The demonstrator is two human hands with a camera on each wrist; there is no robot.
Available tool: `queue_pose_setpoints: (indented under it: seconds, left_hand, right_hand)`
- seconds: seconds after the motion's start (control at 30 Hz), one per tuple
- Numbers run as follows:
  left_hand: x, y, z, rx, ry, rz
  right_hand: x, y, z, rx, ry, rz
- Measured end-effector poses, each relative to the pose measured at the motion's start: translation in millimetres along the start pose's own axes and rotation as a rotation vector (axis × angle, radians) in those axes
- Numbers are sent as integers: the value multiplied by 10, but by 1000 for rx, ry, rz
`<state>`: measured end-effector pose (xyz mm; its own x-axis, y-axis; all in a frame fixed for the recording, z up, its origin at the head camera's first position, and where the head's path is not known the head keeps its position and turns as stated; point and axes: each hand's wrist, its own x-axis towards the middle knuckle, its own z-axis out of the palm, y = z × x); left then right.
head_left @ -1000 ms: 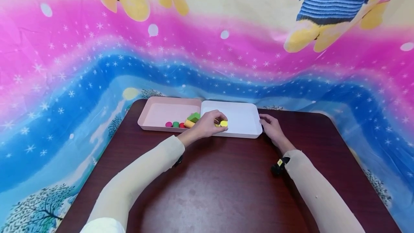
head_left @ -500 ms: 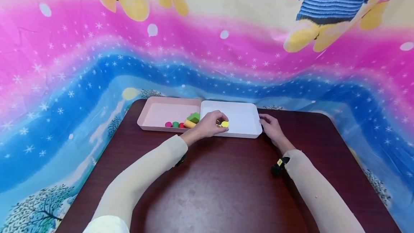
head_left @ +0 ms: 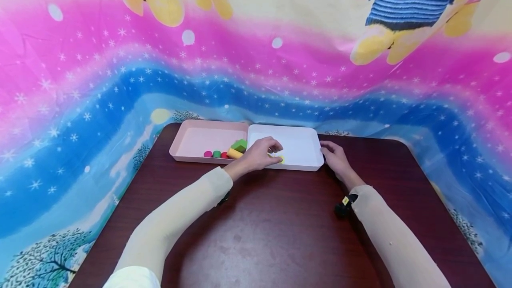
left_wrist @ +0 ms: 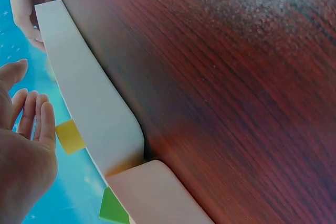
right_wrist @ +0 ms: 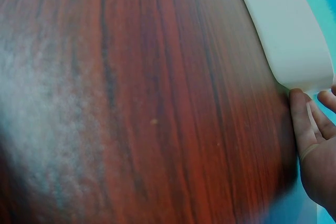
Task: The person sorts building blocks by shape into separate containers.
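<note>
My left hand [head_left: 261,154] is over the near left part of the white tray [head_left: 301,146], thumb and fingers spread apart with nothing between them. Just beyond the thumb, a small yellow block [head_left: 282,159] is low in the tray, partly hidden by the hand. In the left wrist view a yellow block [left_wrist: 70,136] shows above the tray's rim, close to the fingertips. At the tray's right end, my right hand [head_left: 337,159] touches the outer wall with extended fingers [right_wrist: 300,116].
To the left, the pink tray [head_left: 196,139] adjoins the white one. Along its near side lie a magenta piece [head_left: 208,154], a green piece [head_left: 217,154], a red piece [head_left: 224,155], a yellow cylinder [head_left: 234,154] and a green block [head_left: 240,145]. Both trays stand on a dark wooden table [head_left: 256,226].
The yellow block, held earlier between my left thumb and fingers, is now lower in the white tray and let go. My left fingers have parted. The right hand stays at the tray's end.
</note>
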<state>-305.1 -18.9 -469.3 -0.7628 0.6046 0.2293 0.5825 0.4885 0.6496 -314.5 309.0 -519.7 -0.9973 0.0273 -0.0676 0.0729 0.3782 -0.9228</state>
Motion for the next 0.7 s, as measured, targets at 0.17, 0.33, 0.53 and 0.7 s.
queue_pose_setpoints:
  seconds: [0.17,0.33,0.53,0.7]
  left_hand:
    - [2,-12,-16,-18,0,-3]
    - [-5,-6,-18,-28,-1,-9]
    - [-48,10,-27,-18,2,-24]
    - [-78,11,-57,-3,11,-15]
  right_hand:
    - [-4,-12,0,7,-3,1]
    - [-14,-12,7,9,-6,-2]
    - [-18,-18,16,9,1,5]
    - [-11,0,20,-4,2,2]
